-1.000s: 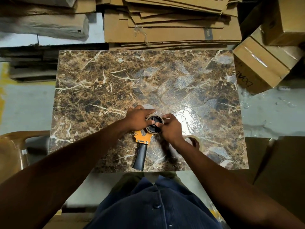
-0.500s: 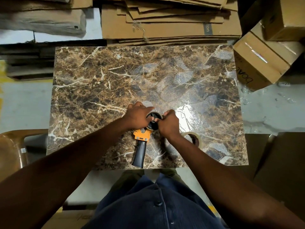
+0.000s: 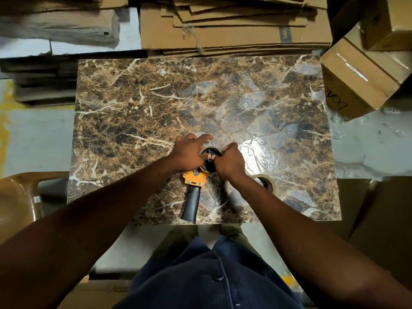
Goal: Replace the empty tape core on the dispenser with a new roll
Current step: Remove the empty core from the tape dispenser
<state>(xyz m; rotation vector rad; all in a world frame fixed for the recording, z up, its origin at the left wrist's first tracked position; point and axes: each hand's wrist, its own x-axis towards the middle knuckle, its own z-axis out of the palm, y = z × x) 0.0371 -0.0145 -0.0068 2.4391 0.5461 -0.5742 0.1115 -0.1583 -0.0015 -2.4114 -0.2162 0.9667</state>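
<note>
Both hands, left hand (image 3: 189, 152) and right hand (image 3: 230, 162), grip the dispenser (image 3: 196, 179) hub at the table (image 3: 133, 97) centre, fingers closed on it.

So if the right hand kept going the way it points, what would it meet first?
The right hand points up-left at the dispenser's black hub, which its fingertips seem to touch already; just beyond is the left hand.

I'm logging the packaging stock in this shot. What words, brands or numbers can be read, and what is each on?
"on": end of a cut-off word, on the dark label of the flattened cardboard stack.
"BOAL", seen upside down, partly cut off: on the side of the taped carton.
Small print on another flattened sheet: too blurred to read.
Tape dispenser: no readable text.
</note>
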